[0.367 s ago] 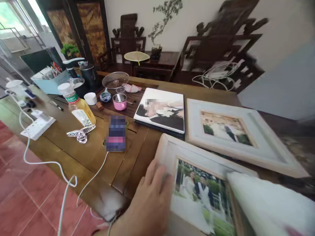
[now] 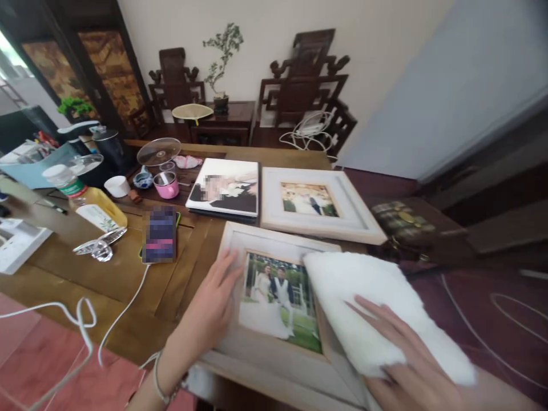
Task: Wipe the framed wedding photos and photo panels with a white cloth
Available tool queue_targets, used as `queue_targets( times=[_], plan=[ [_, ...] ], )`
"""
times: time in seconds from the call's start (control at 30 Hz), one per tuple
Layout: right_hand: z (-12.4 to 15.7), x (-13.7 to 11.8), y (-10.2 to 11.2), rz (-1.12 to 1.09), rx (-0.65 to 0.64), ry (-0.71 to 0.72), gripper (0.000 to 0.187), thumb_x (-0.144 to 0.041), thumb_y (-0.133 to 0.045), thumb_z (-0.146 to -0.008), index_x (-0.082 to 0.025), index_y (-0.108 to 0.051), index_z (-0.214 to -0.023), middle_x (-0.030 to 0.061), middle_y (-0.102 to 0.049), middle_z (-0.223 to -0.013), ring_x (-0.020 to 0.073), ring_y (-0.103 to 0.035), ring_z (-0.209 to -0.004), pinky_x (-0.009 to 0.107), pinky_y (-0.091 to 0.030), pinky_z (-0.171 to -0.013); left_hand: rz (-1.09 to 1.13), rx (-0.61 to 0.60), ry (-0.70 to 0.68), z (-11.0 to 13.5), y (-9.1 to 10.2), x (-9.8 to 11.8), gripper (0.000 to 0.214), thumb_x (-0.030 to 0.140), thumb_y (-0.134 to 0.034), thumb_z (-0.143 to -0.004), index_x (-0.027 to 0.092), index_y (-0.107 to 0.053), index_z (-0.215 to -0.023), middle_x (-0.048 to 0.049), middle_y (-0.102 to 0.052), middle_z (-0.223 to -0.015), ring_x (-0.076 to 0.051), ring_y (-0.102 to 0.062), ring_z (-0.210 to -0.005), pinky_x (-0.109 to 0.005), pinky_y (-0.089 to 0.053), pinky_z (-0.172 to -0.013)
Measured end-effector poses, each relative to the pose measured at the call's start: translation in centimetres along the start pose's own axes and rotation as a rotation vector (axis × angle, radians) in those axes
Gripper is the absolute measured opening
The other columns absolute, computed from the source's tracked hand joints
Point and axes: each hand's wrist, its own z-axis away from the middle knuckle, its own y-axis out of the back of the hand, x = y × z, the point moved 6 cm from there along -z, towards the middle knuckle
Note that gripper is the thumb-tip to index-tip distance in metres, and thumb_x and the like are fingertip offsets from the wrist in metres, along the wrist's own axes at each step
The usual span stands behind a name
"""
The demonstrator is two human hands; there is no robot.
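A white-framed wedding photo [image 2: 274,297] lies at the near edge of the wooden table [image 2: 128,268]. My left hand [image 2: 209,311] rests flat on the frame's left border, fingers stretched out. My right hand [image 2: 402,359] lies flat on a white fluffy cloth [image 2: 368,297] that covers the frame's right side. A second white-framed photo [image 2: 317,205] lies just behind, and a frameless photo print [image 2: 226,188] lies to its left.
A phone [image 2: 159,234] with a white cable lies left of the frame, beside a glass ornament [image 2: 98,248] and an oil bottle [image 2: 92,202]. Cups, a pink mug [image 2: 166,184] and a kettle stand further back. Carved chairs line the wall.
The view has swung right and pulled back. My right hand and the whole white cloth now show on the frame's right side. My left hand stays on the left border.
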Motion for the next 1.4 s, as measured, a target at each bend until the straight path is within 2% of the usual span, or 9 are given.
queue_targets(
  times=[0.1,0.23,0.57,0.67,0.77,0.9,1.0,1.07,1.4],
  plan=[
    [-3.9,-1.7,1.3,-0.047,0.074,0.1,0.023,0.002,-0.055,-0.076,-0.02,-0.054,-0.067,0.007,-0.059,-0.133,0.0323,-0.048,-0.13,0.057,-0.042,-0.108,-0.038,0.036,-0.012,-0.3,-0.2,-0.1,0.059,-0.002,-0.033,-0.083,0.014,-0.042,-0.14,-0.0141,-0.032,-0.155,-0.024,-0.02,-0.148,-0.05,-0.024,-0.12],
    [-3.6,-2.5,1.4,-0.007,0.088,0.085,0.028,0.005,-0.05,-0.075,-0.019,-0.045,-0.061,0.0152,-0.06,-0.129,0.0348,-0.047,-0.131,0.063,-0.043,-0.103,-0.098,0.094,-0.009,-0.2,-0.3,0.4,0.047,0.015,-0.036,-0.097,0.016,-0.037,-0.145,-0.015,-0.031,-0.156,-0.026,-0.025,-0.147,-0.05,-0.026,-0.119],
    [-3.1,-0.8,4.2,0.294,0.267,-0.096,0.019,-0.004,-0.052,-0.076,-0.02,-0.062,-0.076,0.0125,-0.067,-0.121,0.0262,-0.066,-0.107,0.036,-0.059,-0.086,-0.064,0.172,-0.123,0.1,-0.7,-0.6,0.047,0.014,-0.028,-0.098,0.014,-0.041,-0.143,-0.0171,-0.039,-0.15,-0.023,-0.031,-0.143,-0.048,-0.026,-0.119],
    [-4.2,0.7,6.6,0.347,0.376,-0.181,0.02,-0.005,-0.055,-0.077,-0.019,-0.066,-0.087,0.0128,-0.063,-0.129,0.0288,-0.06,-0.117,0.037,-0.057,-0.09,-0.049,0.176,-0.115,0.1,-0.7,-1.1,0.047,0.016,-0.029,-0.098,0.014,-0.043,-0.143,-0.0169,-0.04,-0.149,-0.025,-0.032,-0.143,-0.05,-0.026,-0.119],
    [-6.0,1.1,7.6,0.381,0.445,-0.105,0.028,0.0,-0.049,-0.077,-0.018,-0.067,-0.088,0.0124,-0.058,-0.136,0.0285,-0.052,-0.128,0.041,-0.051,-0.099,-0.056,0.158,-0.116,0.2,-0.8,-1.0,0.047,0.023,-0.035,-0.099,0.014,-0.04,-0.145,-0.017,-0.037,-0.152,-0.027,-0.029,-0.145,-0.052,-0.025,-0.119],
    [-8.9,0.4,2.9,0.379,0.105,0.028,0.032,0.007,-0.045,-0.071,-0.016,-0.068,-0.075,0.0146,-0.055,-0.138,0.0312,-0.036,-0.139,0.054,-0.034,-0.113,-0.1,0.151,-0.125,0.3,-1.0,-1.1,0.05,0.03,-0.038,-0.099,0.014,-0.037,-0.147,-0.0175,-0.029,-0.157,-0.029,-0.023,-0.147,-0.052,-0.024,-0.119],
    [-9.7,0.0,-1.7,0.38,-0.185,-0.017,0.037,0.007,-0.049,-0.067,-0.013,-0.072,-0.088,0.0181,-0.055,-0.137,0.0334,-0.038,-0.138,0.058,-0.03,-0.112,-0.13,0.175,-0.127,0.4,-1.1,-1.3,0.05,0.032,-0.036,-0.1,0.011,-0.038,-0.145,-0.0202,-0.026,-0.158,-0.029,-0.022,-0.148,-0.052,-0.025,-0.118],
    [-9.7,-0.3,-3.3,0.402,-0.252,-0.065,0.038,0.005,-0.052,-0.066,-0.013,-0.072,-0.094,0.0196,-0.051,-0.141,0.0337,-0.039,-0.137,0.055,-0.033,-0.111,-0.14,0.197,-0.131,0.4,-1.2,-1.4,0.049,0.031,-0.035,-0.1,0.01,-0.039,-0.144,-0.0203,-0.028,-0.157,-0.029,-0.023,-0.147,-0.053,-0.025,-0.118],
    [-8.6,-2.6,-3.3,0.417,-0.369,-0.039,0.034,0.001,-0.052,-0.069,-0.013,-0.074,-0.092,0.018,-0.049,-0.144,0.034,-0.035,-0.139,0.055,-0.027,-0.113,-0.118,0.305,-0.117,0.3,-1.6,-2.1,0.049,0.023,-0.033,-0.097,0.01,-0.039,-0.144,-0.021,-0.039,-0.15,-0.032,-0.032,-0.143,-0.056,-0.028,-0.116]
  ],
)
